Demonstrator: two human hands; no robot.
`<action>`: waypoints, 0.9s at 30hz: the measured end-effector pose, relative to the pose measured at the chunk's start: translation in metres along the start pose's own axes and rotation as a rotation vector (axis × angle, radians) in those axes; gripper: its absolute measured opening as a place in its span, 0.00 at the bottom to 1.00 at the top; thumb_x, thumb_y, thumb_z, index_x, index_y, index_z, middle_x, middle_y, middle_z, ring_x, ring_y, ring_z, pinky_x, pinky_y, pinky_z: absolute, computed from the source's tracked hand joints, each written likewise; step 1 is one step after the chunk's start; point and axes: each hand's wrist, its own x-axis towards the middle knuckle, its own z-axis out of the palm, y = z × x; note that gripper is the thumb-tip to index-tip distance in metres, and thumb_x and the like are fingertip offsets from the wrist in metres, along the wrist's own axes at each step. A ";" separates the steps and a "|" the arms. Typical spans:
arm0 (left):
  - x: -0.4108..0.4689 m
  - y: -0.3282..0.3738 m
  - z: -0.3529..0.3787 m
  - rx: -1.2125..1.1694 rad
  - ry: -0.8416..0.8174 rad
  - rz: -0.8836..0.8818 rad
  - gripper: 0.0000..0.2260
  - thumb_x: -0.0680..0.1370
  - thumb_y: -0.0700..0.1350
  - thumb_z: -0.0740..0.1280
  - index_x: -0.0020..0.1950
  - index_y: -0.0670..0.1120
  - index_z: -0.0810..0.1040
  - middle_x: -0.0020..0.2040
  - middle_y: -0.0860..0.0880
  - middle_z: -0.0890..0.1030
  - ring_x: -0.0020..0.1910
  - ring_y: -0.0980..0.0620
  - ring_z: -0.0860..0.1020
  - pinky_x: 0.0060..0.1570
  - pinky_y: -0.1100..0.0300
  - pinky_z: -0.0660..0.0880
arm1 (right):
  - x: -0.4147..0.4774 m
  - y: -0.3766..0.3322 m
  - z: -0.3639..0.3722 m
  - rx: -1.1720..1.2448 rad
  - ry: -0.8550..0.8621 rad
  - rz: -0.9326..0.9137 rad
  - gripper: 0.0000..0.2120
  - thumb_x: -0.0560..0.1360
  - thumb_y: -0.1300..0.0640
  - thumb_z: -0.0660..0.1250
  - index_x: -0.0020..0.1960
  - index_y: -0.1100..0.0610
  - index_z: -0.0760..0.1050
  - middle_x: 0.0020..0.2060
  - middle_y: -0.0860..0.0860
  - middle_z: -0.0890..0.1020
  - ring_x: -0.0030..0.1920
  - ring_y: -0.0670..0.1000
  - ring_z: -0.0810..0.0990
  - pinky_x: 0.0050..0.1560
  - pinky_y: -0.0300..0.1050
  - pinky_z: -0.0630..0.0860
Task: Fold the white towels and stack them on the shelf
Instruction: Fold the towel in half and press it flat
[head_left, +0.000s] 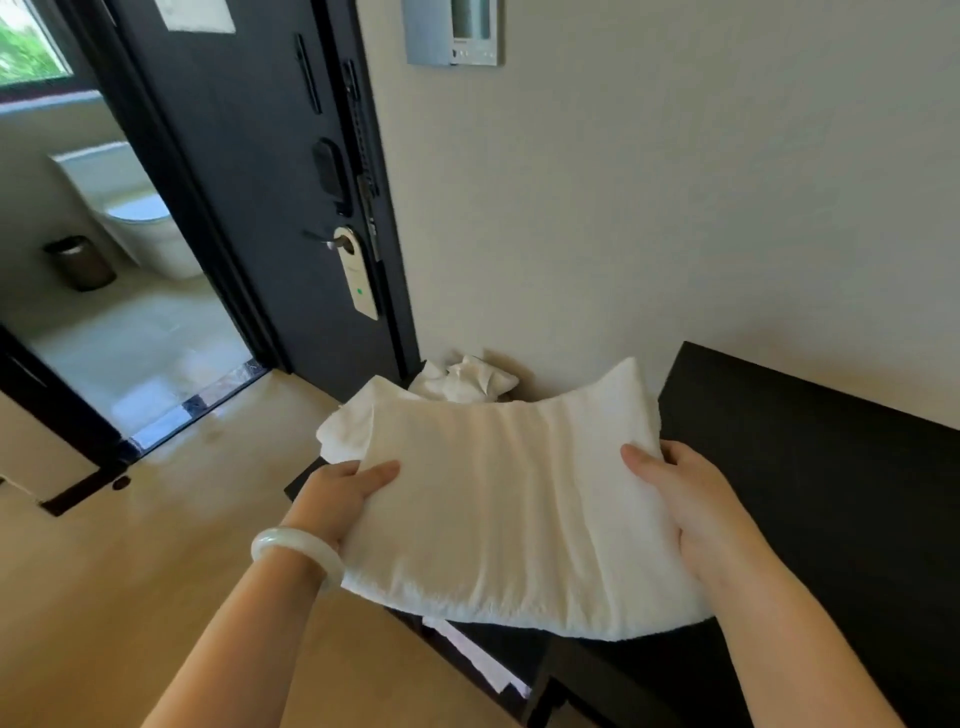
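You've got one folded towel (514, 509) mid-frame, left hand (348, 488) and right hand (685, 499) each gripping a side, thumbs on top, over the dark shelf (810, 467) lower right. It's not stacked yet, and the crumpled towel (462, 379) behind looks unfolded.

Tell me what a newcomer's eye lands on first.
The folded white towel, centre frame, gripped at its sides by the left hand and the right hand above a dark shelf unit. Behind it, crumpled white cloth lies by the wall; left, a dark door stands beside a bathroom with a toilet.
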 end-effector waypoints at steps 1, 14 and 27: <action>0.010 -0.004 -0.021 0.007 0.006 0.000 0.13 0.73 0.53 0.74 0.50 0.45 0.84 0.41 0.44 0.86 0.39 0.41 0.85 0.49 0.44 0.81 | -0.001 -0.002 0.025 0.017 -0.011 0.016 0.26 0.76 0.44 0.70 0.70 0.51 0.69 0.48 0.46 0.77 0.46 0.50 0.77 0.37 0.47 0.69; 0.182 0.022 -0.119 0.224 -0.048 0.038 0.13 0.75 0.56 0.71 0.55 0.50 0.83 0.44 0.49 0.86 0.44 0.46 0.84 0.51 0.51 0.78 | 0.065 -0.002 0.197 0.240 -0.001 0.158 0.22 0.78 0.53 0.69 0.69 0.57 0.72 0.56 0.54 0.81 0.54 0.58 0.80 0.61 0.59 0.76; 0.375 0.060 -0.123 0.397 -0.335 0.017 0.06 0.77 0.53 0.70 0.50 0.53 0.83 0.46 0.50 0.86 0.48 0.46 0.83 0.56 0.49 0.78 | 0.133 0.017 0.296 0.507 0.211 0.368 0.16 0.78 0.55 0.70 0.65 0.56 0.76 0.55 0.54 0.82 0.56 0.58 0.80 0.60 0.58 0.76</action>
